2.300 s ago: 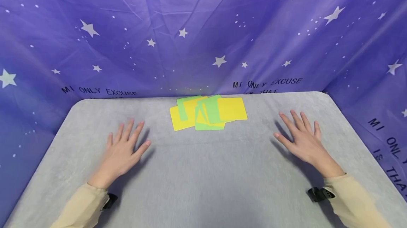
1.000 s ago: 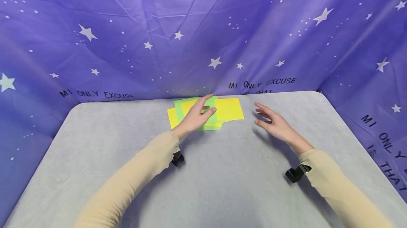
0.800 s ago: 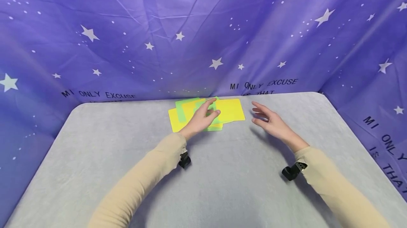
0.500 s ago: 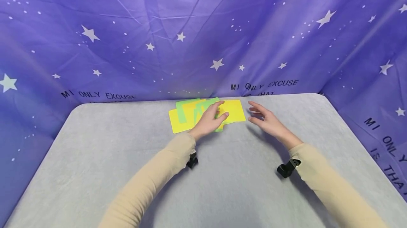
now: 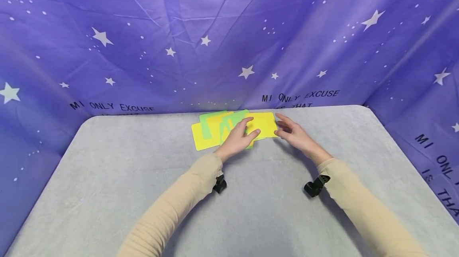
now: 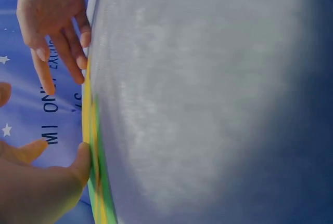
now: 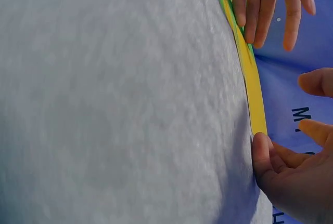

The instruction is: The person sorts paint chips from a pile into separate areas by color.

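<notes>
Several overlapping yellow and green cards with rounded corners lie spread near the table's far edge. At the right end of the spread is a yellow card (image 5: 265, 120); another yellow card (image 5: 203, 139) sticks out at the left, with a green card (image 5: 238, 116) between them. My left hand (image 5: 236, 138) is over the middle of the spread, thumb and fingers apart, partly hiding the cards. My right hand (image 5: 298, 138) is at the right edge of the right-hand yellow card, its fingers loosely bent. In the right wrist view, its fingertips (image 7: 260, 146) meet the end of that yellow card (image 7: 254, 99).
The grey cloth-like tabletop (image 5: 251, 209) has rounded far corners. Behind it and along both sides hangs a purple curtain (image 5: 201, 18) with white stars and black lettering. A small black wrist camera (image 5: 220, 184) sits under the left sleeve, another black camera (image 5: 315, 186) under the right.
From the table's left side, my left hand has come over the cards and shifted rightward. My right hand has moved left to the yellow card's edge. The cards look nearly unmoved.
</notes>
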